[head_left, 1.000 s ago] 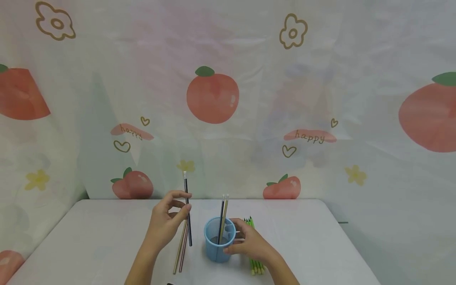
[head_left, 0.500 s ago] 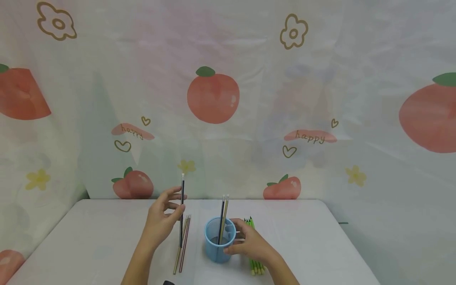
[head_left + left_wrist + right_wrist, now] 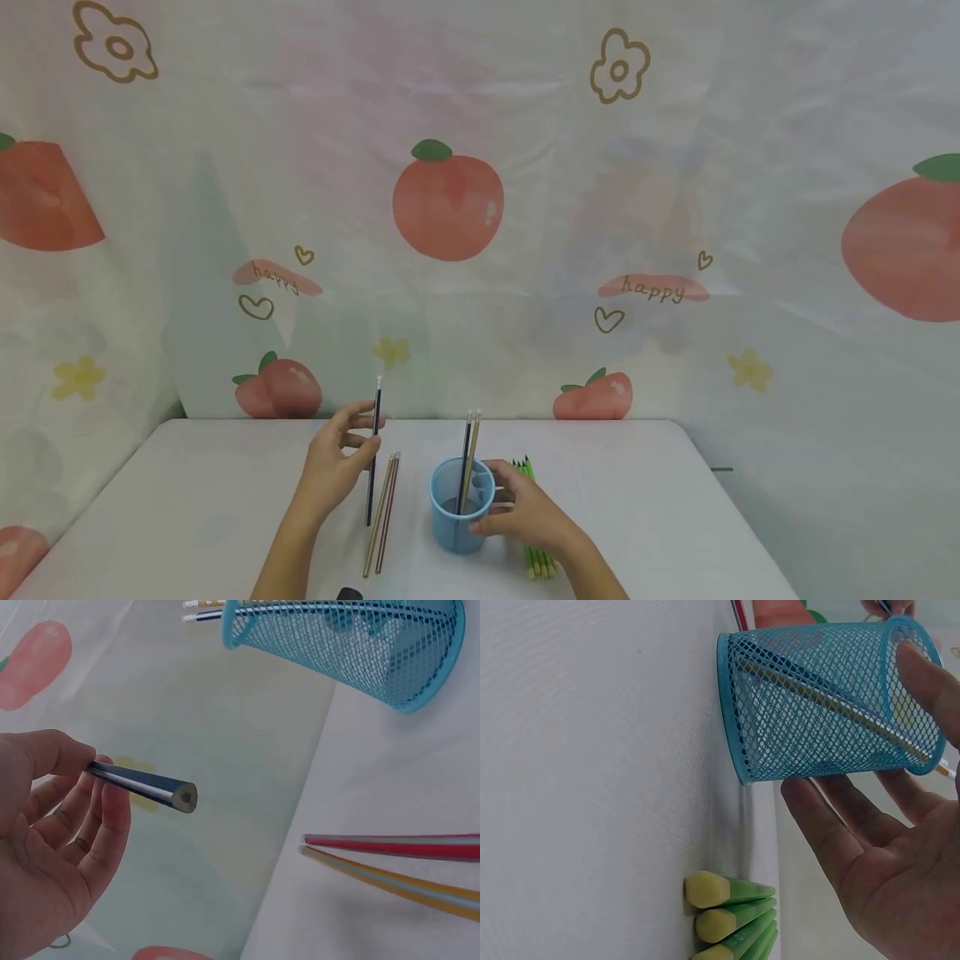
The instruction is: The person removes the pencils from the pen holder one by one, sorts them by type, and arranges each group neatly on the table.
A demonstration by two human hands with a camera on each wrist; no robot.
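In the head view my left hand [image 3: 333,471] pinches a dark blue pencil [image 3: 372,483] between thumb and fingers. It stands nearly upright, white eraser end up; the left wrist view shows its unsharpened end [image 3: 184,797]. My right hand [image 3: 525,510] holds a light blue mesh pencil cup [image 3: 456,533] from its right side, thumb in front and fingers behind. Two pencils lean inside, a dark one [image 3: 463,467] and a gold one [image 3: 473,458]. Between the left hand and the cup lie a gold pencil [image 3: 377,525] and a red pencil [image 3: 387,521], side by side on the table.
Several green pencils [image 3: 536,563] lie bunched on the white table [image 3: 637,500], partly behind the right hand. A small black object [image 3: 349,593] shows at the bottom edge. A fruit-printed curtain [image 3: 480,333] hangs behind the table.
My left hand has moved left with the dark blue pencil, away from the cup, and slightly down over the last half second. The right hand and cup have stayed put.
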